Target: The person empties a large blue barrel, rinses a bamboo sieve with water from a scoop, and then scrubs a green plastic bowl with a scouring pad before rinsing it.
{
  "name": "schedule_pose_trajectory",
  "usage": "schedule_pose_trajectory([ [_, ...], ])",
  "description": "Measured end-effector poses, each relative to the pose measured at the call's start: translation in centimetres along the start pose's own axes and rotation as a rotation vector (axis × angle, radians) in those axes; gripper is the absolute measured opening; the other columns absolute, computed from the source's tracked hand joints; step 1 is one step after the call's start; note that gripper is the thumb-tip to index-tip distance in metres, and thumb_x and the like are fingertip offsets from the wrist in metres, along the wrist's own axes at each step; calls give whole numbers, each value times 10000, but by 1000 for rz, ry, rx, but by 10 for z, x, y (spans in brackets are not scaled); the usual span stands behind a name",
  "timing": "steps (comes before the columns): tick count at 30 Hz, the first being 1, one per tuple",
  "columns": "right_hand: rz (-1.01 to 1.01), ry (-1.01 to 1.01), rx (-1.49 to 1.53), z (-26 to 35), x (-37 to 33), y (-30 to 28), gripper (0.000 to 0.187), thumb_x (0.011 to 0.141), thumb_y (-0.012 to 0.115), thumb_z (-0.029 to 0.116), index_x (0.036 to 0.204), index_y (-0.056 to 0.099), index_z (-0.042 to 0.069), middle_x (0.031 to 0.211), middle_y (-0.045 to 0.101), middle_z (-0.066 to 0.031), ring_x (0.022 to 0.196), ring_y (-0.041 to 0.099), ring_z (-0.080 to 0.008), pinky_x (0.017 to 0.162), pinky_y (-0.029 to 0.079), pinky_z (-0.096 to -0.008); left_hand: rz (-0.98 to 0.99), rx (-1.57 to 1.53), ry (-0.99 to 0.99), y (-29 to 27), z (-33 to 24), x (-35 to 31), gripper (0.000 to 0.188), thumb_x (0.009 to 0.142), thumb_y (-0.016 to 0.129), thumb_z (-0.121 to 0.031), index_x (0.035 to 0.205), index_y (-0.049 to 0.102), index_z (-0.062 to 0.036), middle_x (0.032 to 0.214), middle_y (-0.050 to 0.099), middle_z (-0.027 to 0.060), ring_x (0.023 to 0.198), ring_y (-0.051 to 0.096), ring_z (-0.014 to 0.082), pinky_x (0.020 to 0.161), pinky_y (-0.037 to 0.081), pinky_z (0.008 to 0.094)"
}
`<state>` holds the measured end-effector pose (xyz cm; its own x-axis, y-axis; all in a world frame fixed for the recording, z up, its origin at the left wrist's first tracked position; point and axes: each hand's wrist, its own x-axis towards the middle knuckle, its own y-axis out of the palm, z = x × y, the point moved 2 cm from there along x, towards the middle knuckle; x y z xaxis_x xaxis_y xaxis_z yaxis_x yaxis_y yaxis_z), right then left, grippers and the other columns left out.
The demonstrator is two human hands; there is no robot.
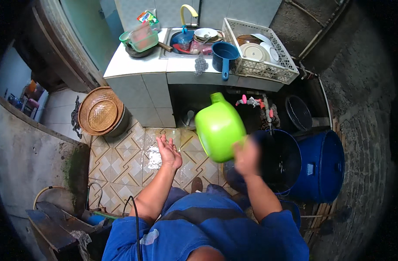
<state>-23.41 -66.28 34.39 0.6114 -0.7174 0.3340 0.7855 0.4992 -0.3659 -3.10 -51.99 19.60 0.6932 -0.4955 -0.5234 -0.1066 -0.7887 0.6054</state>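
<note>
My right hand [246, 157] is closed on the near edge of a lime-green plastic basin [219, 130], and motion smears its fingers. The basin is tilted, its rounded outside facing up, with a short handle-like tab at its far end. It hangs in the air to the left of a dark blue water barrel [294, 150]. My left hand [168, 153] holds nothing; its palm is turned up and its fingers are apart, over the wet tiled floor [120, 169]. A gap separates it from the basin. The basin's inside is hidden.
Ahead, the counter [133, 65] bears a sink [166, 51], a blue dipper [225, 56], green baskets [143, 41] and a dish crate [268, 69]. A pink-handled tap [270, 114] sits above the barrel. Another blue barrel [323, 167] stands right; woven trays [101, 111] stand left.
</note>
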Motion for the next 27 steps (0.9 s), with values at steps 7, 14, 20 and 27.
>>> schedule_pose_trajectory([
  [7,-168,424,1002,-77,22,-19,412,1000,466,313,1268,530,7,1155,618,-100,1041,602,-206,896,489,-319,103,-93,-187,10,6,-9,937,780,309,-845,1527,90,-323,1601,13,110,1455,-112,347,1093,-115,616],
  [14,-294,696,913,-84,12,9,334,974,540,351,1038,621,33,971,663,-76,843,637,-168,740,512,-331,320,-123,-218,53,0,-27,911,808,339,-821,1528,108,-312,1575,135,123,1397,239,341,1111,194,564],
  [20,-6,-294,-320,-19,6,-17,236,780,759,289,755,623,98,630,566,-27,614,585,-205,672,461,-358,331,370,-283,37,-17,-49,902,814,352,-814,1524,114,-311,1511,250,120,1243,460,274,963,429,468],
  [27,404,-885,-489,25,-5,-1,308,684,788,386,788,648,133,670,553,14,649,578,-156,720,393,-355,624,136,-224,43,-20,-87,847,897,554,-529,1520,66,-227,1494,303,110,1311,419,269,998,411,514],
])
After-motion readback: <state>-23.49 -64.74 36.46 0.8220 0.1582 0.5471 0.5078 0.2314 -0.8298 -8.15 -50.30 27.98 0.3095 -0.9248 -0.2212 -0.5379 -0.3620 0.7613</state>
